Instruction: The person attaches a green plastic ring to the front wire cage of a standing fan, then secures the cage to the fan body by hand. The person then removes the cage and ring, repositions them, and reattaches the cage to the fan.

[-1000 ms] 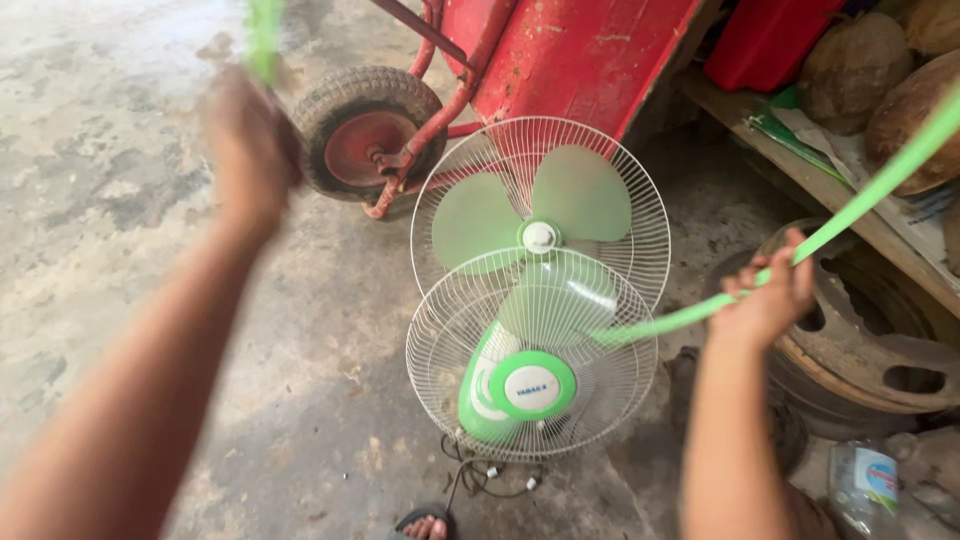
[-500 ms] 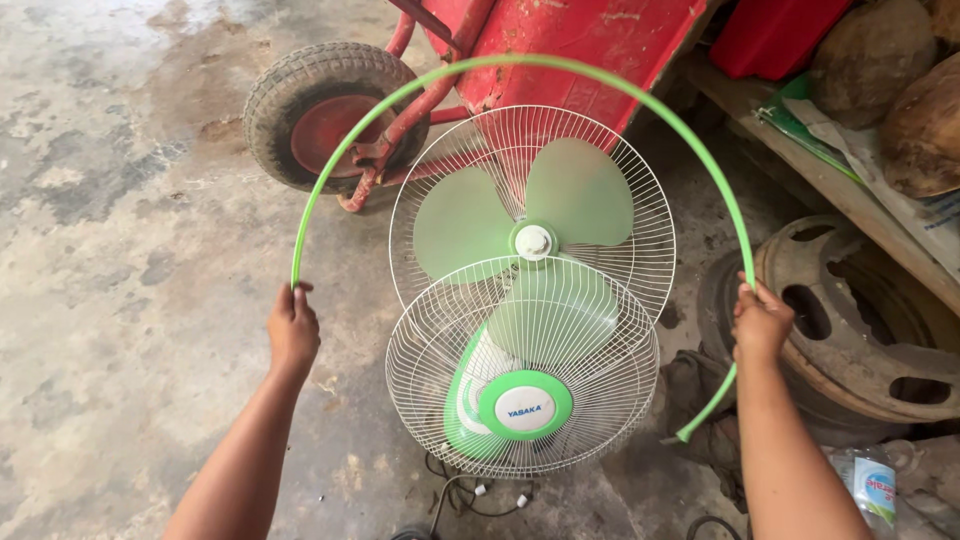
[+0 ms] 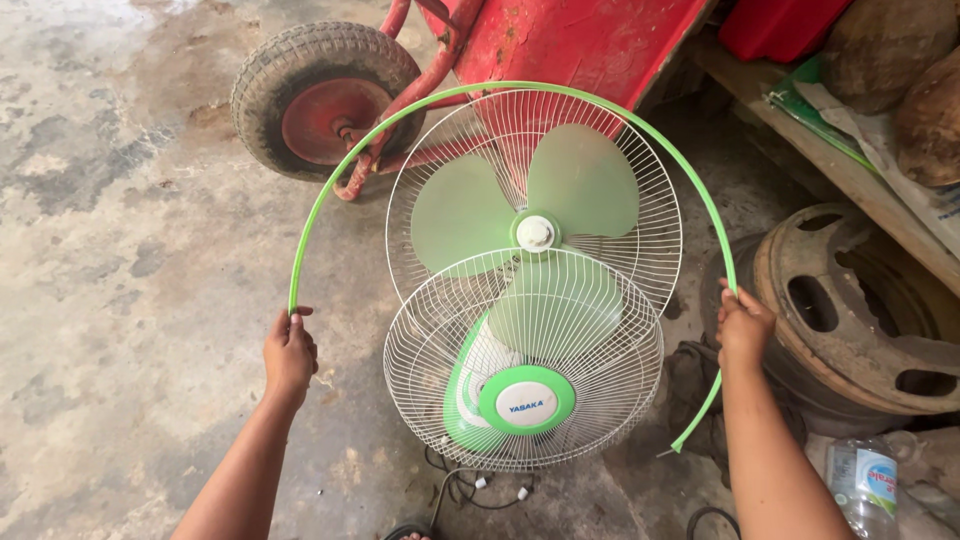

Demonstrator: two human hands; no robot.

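**Green rim band lowered toward the fan guard**

Green plastic, bent into a wide arch, spans both hands: the rim band now curves close over the top of the rear guard of the fan, where half a second ago it stood higher and wider above the wire cage, and a second ago it was whipping loose through the air. The arch has tightened and dropped, so its upper curve nearly follows the guard's far edge. That suggests the band is being lined up with the guard's outline, though it is not yet seated on it.

Left hand is closed around one end of the band, out on the concrete floor to the left of the fan. Right hand is clamped on the band near its other end, whose free tail hangs down past the wrist toward the floor.

Between the hands the fan lies on the concrete, its green blades exposed, with the loose front guard and its round green centre cap resting over the lower half. Behind stands a red wheelbarrow; at the right edge lies a rusty wheel rim.
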